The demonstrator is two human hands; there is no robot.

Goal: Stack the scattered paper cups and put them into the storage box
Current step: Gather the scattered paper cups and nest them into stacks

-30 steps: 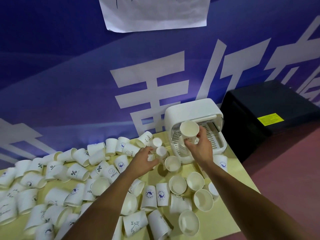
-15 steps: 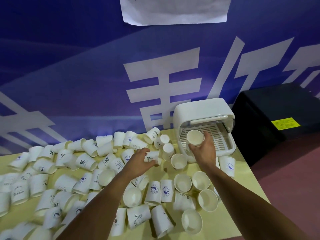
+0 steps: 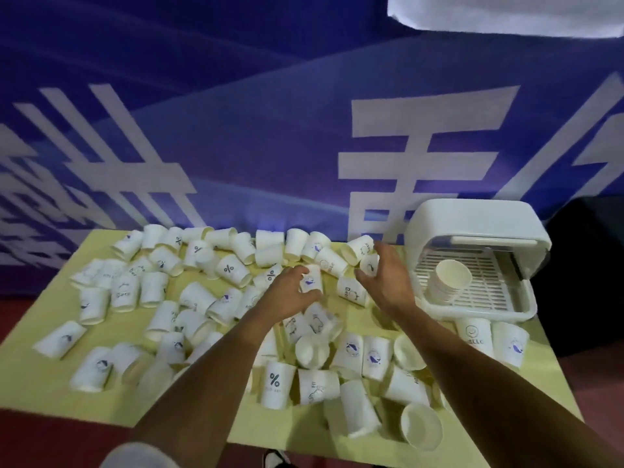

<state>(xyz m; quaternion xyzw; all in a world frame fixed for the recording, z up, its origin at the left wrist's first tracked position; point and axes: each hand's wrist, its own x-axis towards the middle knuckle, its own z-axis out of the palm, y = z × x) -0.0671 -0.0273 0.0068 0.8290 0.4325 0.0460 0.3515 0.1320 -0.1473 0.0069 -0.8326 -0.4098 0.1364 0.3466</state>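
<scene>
**Two hands among scattered paper cups, storage box at the right**

A yellow table (image 3: 40,373) fills the lower view. A blue banner (image 3: 236,130) with large white characters hangs behind it at 12 o'clock.

From 9 o'clock to the centre, white cups (image 3: 125,292) lie scattered on their sides, many printed with small blue marks.

Near the centre, the left hand (image 3: 290,293) reaches in from 6 o'clock. Its fingers and thumb are curled round one cup (image 3: 311,281), gripping it.

Just to its 3 o'clock, the right hand (image 3: 393,285) has its palm turned inward and its fingers spread wide. A small cup (image 3: 369,265) lies between thumb and fingers. Blur hides whether they touch it.

More cups crowd under both forearms toward 5 o'clock, some with their mouths facing up.

At the table's 3 o'clock edge stands the white box (image 3: 472,217), its front open. Inside, on a slatted tray, a stack (image 3: 450,282) of nested cups leans with its mouth toward the viewer. Two printed cups stand just in front of the box.

Beyond the table at 3 o'clock sits a black case (image 3: 591,282). A white sheet (image 3: 506,11) hangs at 1 o'clock.
</scene>
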